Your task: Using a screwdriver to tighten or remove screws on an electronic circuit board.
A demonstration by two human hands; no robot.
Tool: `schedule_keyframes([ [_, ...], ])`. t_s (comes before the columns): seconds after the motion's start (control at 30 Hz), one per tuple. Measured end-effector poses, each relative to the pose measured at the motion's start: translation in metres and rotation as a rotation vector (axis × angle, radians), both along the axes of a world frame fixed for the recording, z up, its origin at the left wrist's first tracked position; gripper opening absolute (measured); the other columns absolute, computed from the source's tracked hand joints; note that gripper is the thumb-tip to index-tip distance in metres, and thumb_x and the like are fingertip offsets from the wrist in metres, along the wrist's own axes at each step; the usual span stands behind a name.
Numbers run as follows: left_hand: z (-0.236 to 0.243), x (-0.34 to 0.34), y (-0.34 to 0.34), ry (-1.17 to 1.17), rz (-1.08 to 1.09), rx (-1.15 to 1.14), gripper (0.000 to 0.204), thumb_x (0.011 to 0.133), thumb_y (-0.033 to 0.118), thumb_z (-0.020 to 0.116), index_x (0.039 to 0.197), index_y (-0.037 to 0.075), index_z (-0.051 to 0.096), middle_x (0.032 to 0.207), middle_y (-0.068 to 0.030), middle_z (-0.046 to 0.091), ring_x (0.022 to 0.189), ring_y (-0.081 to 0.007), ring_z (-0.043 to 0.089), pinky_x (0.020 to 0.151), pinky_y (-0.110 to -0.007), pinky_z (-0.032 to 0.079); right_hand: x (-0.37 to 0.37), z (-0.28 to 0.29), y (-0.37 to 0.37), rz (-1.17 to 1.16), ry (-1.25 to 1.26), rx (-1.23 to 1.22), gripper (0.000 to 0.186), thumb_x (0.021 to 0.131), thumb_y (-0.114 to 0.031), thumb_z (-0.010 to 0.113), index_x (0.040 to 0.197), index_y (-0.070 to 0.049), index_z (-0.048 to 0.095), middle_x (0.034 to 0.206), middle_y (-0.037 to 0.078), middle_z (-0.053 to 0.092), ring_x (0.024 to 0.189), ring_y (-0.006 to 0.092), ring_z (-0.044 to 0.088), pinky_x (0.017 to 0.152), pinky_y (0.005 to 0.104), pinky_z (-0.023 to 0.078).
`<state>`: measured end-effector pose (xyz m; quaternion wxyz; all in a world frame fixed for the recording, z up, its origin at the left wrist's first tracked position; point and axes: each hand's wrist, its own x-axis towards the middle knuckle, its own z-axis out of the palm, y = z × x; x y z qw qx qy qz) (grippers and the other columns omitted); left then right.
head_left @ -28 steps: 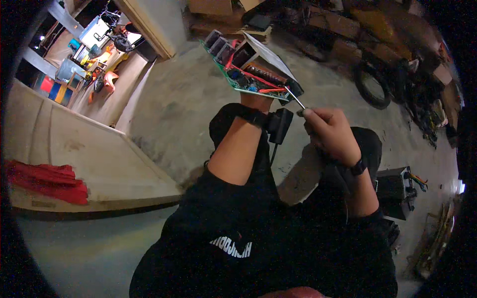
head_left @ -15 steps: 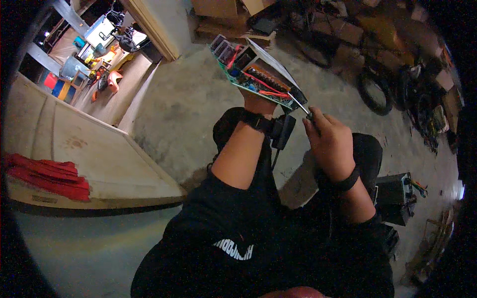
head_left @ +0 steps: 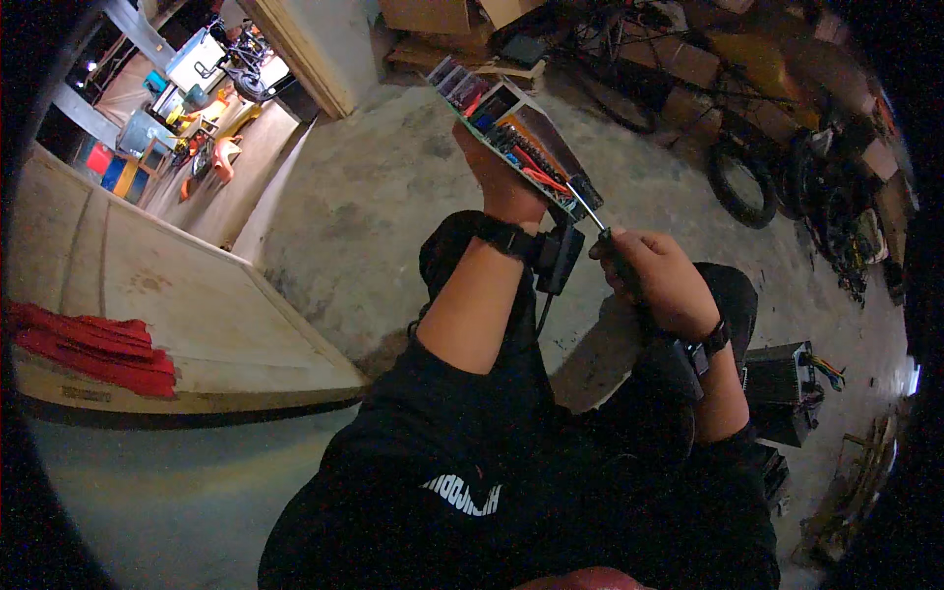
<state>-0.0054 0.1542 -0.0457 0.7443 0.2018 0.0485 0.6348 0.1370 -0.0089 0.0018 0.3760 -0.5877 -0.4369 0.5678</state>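
My left hand (head_left: 492, 177) is closed on the near edge of a green circuit board (head_left: 536, 175), which slants down to the right in front of my knees. Red wires, dark parts and metal heat sinks crowd its upper side. Most of the left fingers are hidden behind the board. In my right hand (head_left: 674, 280) is a screwdriver (head_left: 592, 211), gripped by its dark handle. Its thin metal shaft points up and left, with the tip among the parts at the board's right end. Whether the tip touches a part, I cannot tell.
On the floor to the right stands a metal power supply box (head_left: 777, 379) with coloured wires. Tyres (head_left: 739, 182) and cardboard boxes (head_left: 678, 64) pile up at the far right. A pale panel with a red cloth (head_left: 93, 346) lies on the left, below a doorway.
The board has tilted, so its upper side shows at a steeper angle. My right hand has rolled and shifted slightly down, bringing a device on its wrist strap into view.
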Motion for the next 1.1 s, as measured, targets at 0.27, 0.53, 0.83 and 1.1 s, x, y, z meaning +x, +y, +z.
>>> schedule_keyframes([
  [0.27, -0.002, 0.010, -0.006, -0.071, -0.057, -0.120, 0.047, 0.091, 0.058, 0.035, 0.094, 0.018, 0.057, 0.088, -0.0001, 0.060, 0.081, -0.0160, 0.058, 0.070, -0.034, 0.049, 0.002, -0.012, -0.006, 0.005, -0.956, 0.527, 0.022, 0.092, -0.021, 0.056, 0.090, -0.001, 0.062, 0.068, 0.011, 0.057, 0.056, 0.0260, 0.052, 0.053, 0.0351, 0.041],
  [0.53, -0.003, 0.004, -0.011, -0.041, -0.118, -0.019, 0.044, 0.091, 0.059, 0.035, 0.090, 0.020, 0.055, 0.086, 0.0011, 0.058, 0.080, -0.0149, 0.057, 0.071, -0.033, 0.049, 0.004, -0.014, -0.001, -0.055, -0.883, 0.772, 0.020, 0.089, -0.021, 0.061, 0.094, -0.002, 0.061, 0.076, 0.016, 0.063, 0.064, 0.0316, 0.061, 0.059, 0.0375, 0.049],
  [0.83, 0.005, 0.008, -0.014, -0.042, -0.021, -0.090, 0.043, 0.091, 0.058, 0.034, 0.088, 0.020, 0.053, 0.083, 0.0019, 0.057, 0.078, -0.0140, 0.056, 0.070, -0.032, 0.049, 0.005, -0.006, 0.000, 0.171, -0.440, 0.142, 0.033, 0.096, -0.028, 0.050, 0.097, 0.002, 0.064, 0.071, 0.002, 0.059, 0.065, 0.0092, 0.052, 0.060, 0.0275, 0.043],
  [1.1, -0.005, 0.006, -0.008, 0.068, 0.050, -0.021, 0.046, 0.090, 0.062, 0.034, 0.091, 0.020, 0.053, 0.085, 0.0029, 0.056, 0.078, -0.0135, 0.055, 0.071, -0.031, 0.048, 0.009, 0.002, -0.004, 0.236, -0.345, 0.202, 0.034, 0.096, -0.030, 0.049, 0.095, 0.000, 0.066, 0.068, 0.002, 0.058, 0.061, 0.0109, 0.054, 0.058, 0.0276, 0.044],
])
